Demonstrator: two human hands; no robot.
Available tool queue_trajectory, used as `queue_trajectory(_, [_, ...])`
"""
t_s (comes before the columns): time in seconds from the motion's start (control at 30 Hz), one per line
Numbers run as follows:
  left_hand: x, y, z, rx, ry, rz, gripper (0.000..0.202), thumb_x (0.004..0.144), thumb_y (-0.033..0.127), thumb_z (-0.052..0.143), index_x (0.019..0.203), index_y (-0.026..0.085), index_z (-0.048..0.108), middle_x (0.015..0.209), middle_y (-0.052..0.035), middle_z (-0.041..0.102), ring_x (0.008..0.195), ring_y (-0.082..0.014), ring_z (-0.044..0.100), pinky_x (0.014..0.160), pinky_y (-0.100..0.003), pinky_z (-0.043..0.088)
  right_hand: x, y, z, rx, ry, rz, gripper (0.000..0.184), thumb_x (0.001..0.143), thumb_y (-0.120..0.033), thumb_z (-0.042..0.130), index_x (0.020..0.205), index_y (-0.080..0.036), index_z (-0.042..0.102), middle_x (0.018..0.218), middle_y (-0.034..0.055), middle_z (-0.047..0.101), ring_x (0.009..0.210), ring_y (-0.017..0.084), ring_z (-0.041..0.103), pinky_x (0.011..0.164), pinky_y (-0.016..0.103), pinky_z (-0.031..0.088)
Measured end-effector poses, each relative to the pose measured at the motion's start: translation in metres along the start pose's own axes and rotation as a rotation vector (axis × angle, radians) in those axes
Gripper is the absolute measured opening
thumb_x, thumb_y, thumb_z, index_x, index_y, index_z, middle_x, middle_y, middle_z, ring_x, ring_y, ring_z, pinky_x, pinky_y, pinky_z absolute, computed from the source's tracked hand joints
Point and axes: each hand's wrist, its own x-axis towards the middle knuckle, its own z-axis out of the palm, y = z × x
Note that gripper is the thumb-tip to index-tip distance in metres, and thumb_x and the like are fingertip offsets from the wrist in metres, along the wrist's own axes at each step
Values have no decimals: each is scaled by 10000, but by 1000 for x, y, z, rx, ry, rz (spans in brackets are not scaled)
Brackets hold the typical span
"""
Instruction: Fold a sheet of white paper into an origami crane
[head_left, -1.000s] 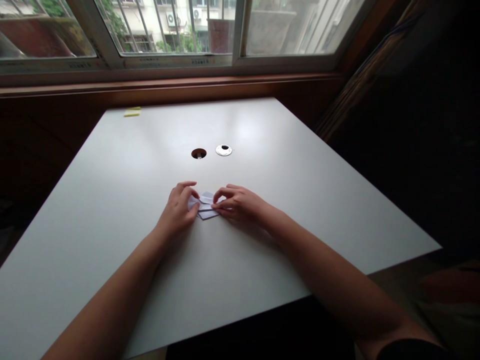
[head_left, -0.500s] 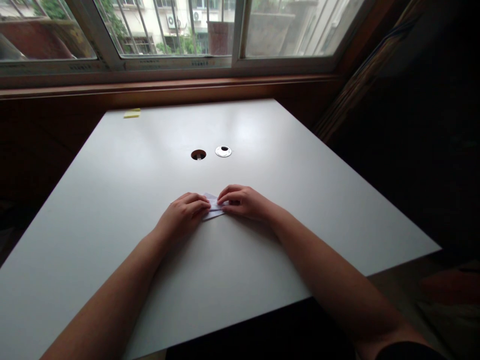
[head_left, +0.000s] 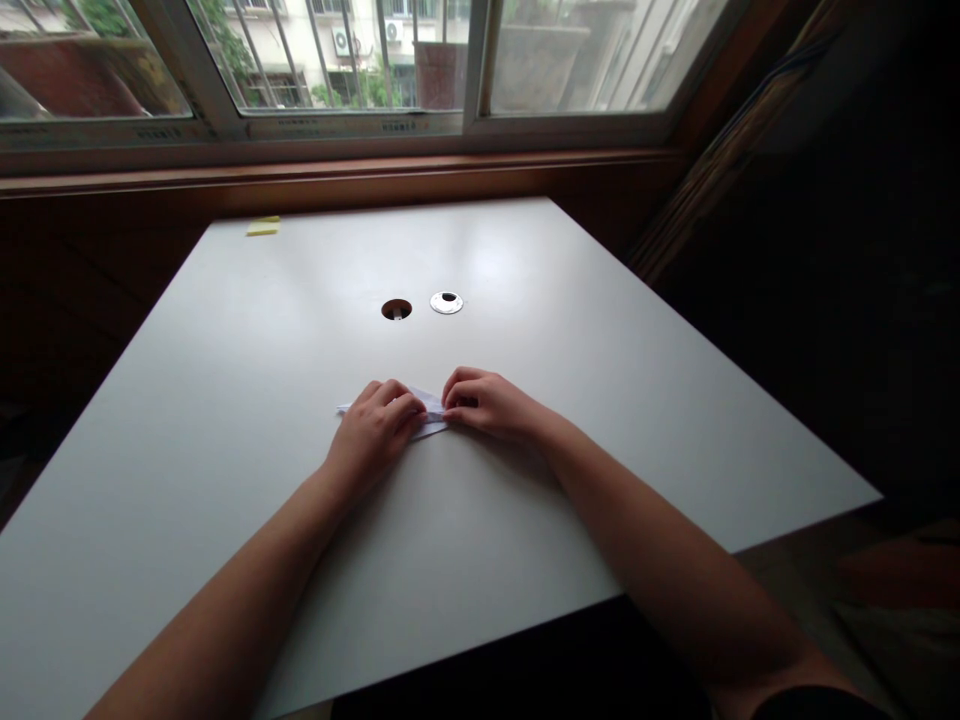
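**Both hands down on one folded paper, mid-table**

One folded paper (head_left: 433, 411), white and small, lay flat on the white table (head_left: 225, 400), a little nearer the person than the table's middle. Its long axis ran from 9 o'clock to 3 o'clock, across the person's front. A thin tip stuck out at the 9 o'clock side of the left hand (head_left: 377, 428), and a short strip showed in the gap between the two hands. The rest was covered.

The left hand lay palm-down over the paper's left and middle part, fingers loosely bent, knuckles toward 1 o'clock. It pressed on the sheet and enclosed nothing. The right hand (head_left: 486, 404) sat at the paper's 3 o'clock end with its fingers curled under and the tips on the sheet. Whether it pinched an edge or only pressed could not be told. The two hands were just beside each other, not touching. The left covered more of the paper, so the exposed strip lay at 3 o'clock from it and at 9 o'clock from the right fingertips.

Counted: one paper, two hands. Beyond the paper at 12 o'clock was one round hole (head_left: 396, 309), with one round cap (head_left: 446, 302) just beside it at its 3 o'clock. One yellow note (head_left: 262, 227) lay far off at 11 o'clock, near the table's far edge below the window (head_left: 337, 60).
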Motion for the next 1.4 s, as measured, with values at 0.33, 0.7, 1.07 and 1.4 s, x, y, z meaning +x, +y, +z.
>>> queue_trajectory(0.33, [1, 2, 2, 4, -36, -73, 106, 938, 271, 550, 892, 190, 601, 985, -62, 575, 951, -230, 500, 903, -404, 447, 4, -1, 4, -96, 45, 181, 72, 814, -239, 698, 804, -168, 699, 968, 29, 581, 765, 108, 575, 744, 243, 460])
queue_trajectory(0.7, [-3, 1, 1, 39, -44, 16, 275, 950, 228, 528, 1182, 320, 646, 1088, -48, 604, 1011, -227, 492, 903, -387, 449, 3, -12, -4, -124, 15, 316, 100, 794, -270, 715, 773, -172, 709, 980, 30, 564, 800, 115, 582, 742, 238, 452])
queue_trajectory(1.07, [-4, -1, -3, 146, -119, 201, 401, 949, 251, 539, 1333, 364, 552, 1264, -37, 623, 1069, -242, 522, 912, -416, 431, 1, 0, -5, -98, 45, 267, 98, 779, -267, 723, 796, -171, 713, 948, 34, 561, 786, 125, 580, 724, 244, 461])
queue_trajectory(1.4, [-5, 12, -7, 262, -143, 179, 345, 957, 258, 490, 1287, 278, 588, 1160, -83, 630, 980, -256, 515, 811, -397, 452, -2, 15, -22, -115, 137, 267, 118, 831, -270, 660, 830, -166, 717, 938, 35, 574, 755, 116, 556, 735, 255, 447])
